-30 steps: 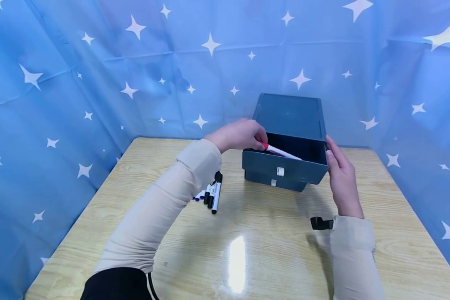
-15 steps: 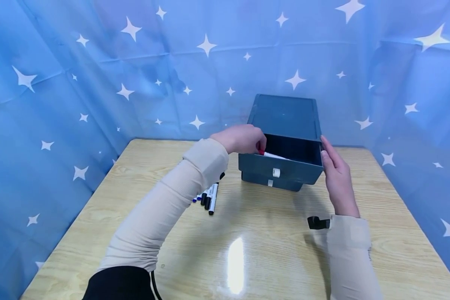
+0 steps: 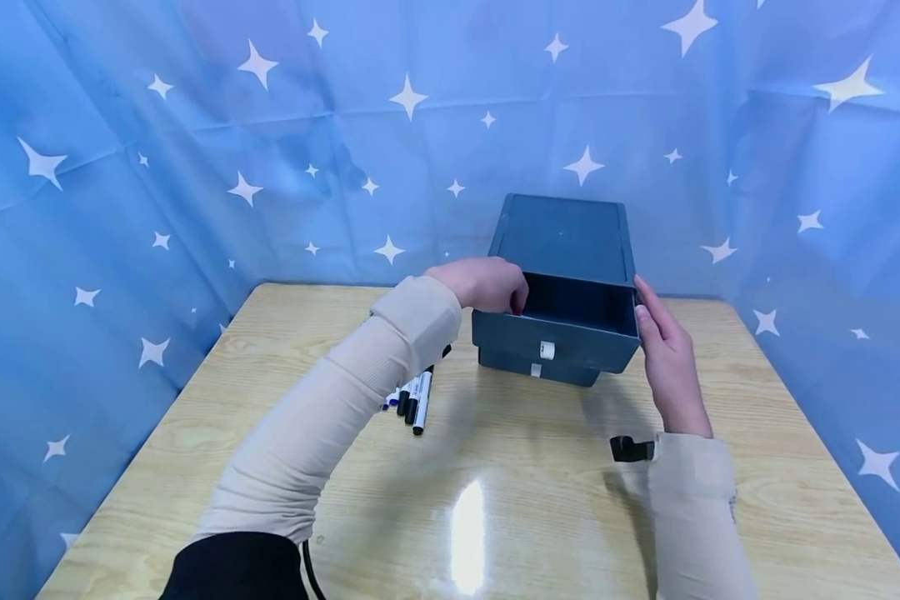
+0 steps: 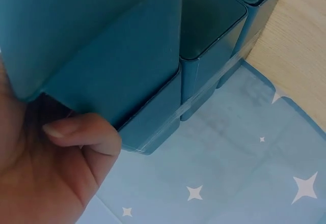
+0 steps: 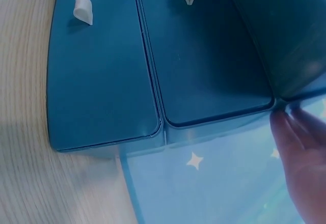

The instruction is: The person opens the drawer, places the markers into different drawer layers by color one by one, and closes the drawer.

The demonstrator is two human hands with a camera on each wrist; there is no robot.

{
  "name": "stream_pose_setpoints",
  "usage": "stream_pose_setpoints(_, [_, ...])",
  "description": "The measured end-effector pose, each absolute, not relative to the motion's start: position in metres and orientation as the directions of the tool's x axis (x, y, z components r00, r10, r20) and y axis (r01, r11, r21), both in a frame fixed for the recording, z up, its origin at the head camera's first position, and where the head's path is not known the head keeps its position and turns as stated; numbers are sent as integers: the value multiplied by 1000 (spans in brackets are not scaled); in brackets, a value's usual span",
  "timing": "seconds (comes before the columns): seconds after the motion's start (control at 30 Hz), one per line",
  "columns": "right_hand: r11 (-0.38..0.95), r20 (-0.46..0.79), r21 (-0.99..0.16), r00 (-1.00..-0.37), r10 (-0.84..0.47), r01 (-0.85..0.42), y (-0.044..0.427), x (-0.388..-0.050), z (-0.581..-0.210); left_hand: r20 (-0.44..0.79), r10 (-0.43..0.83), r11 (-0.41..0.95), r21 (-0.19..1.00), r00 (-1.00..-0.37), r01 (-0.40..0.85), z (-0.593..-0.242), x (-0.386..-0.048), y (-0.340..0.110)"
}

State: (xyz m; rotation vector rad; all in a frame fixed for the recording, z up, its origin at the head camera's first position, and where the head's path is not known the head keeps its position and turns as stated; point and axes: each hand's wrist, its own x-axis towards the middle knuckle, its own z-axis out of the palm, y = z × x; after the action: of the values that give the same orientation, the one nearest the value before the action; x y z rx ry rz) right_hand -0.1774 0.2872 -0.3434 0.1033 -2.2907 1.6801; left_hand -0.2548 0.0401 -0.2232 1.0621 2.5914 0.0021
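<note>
In the head view, a dark blue-green cabinet (image 3: pixel 562 237) stands on the table with its upper drawer (image 3: pixel 588 346) pulled out. The left hand (image 3: pixel 483 285) reaches over that drawer's left end, its fingertips hidden behind the front wall. No marker can be made out in it. The left wrist view has the left hand (image 4: pixel 56 168) with a bent thumb against the drawer. Long, straight fingers of the right hand (image 3: pixel 673 367) rest along the drawer's right side, the thumb near its front corner. In the right wrist view, the right hand (image 5: pixel 308 158) touches the cabinet's edge.
Several black- and blue-capped markers (image 3: pixel 422 404) lie on the wooden table (image 3: pixel 555 500), left of the cabinet and partly behind the left sleeve. A blue curtain with white stars (image 3: pixel 420 167) hangs behind and beside the table. A black piece (image 3: pixel 632 449) juts from the right wrist.
The red-and-white marker in the left hand has gone down into the drawer and out of sight. The left hand has lowered slightly; the right hand stays at the drawer's side. The head view has shifted slightly.
</note>
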Motion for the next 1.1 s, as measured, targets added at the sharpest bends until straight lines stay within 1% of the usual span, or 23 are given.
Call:
stream_pose_setpoints(0.37, [335,288,-913,-950,124,-233,286,-177,-342,-307,681,721,126,-665,681,-226,-258,41])
stream_pose_setpoints(0.53, [328,286,-916,-950,122,-233,286,-177,-343,-269,700,708,137,-662,693,-228,-257,40])
stream_pose_setpoints(0.73, [340,282,-912,-952,118,-228,286,-178,-344,-146,746,665,120,-650,737,-225,-251,31])
stream_pose_setpoints(0.93, [354,273,-911,-953,131,-212,287,-179,-344,0,769,627,193,-639,755,-219,-247,13])
stream_pose_setpoints(1.1, [326,258,-923,-957,130,-205,285,-177,-342,133,734,616,282,-666,736,-223,-245,-8])
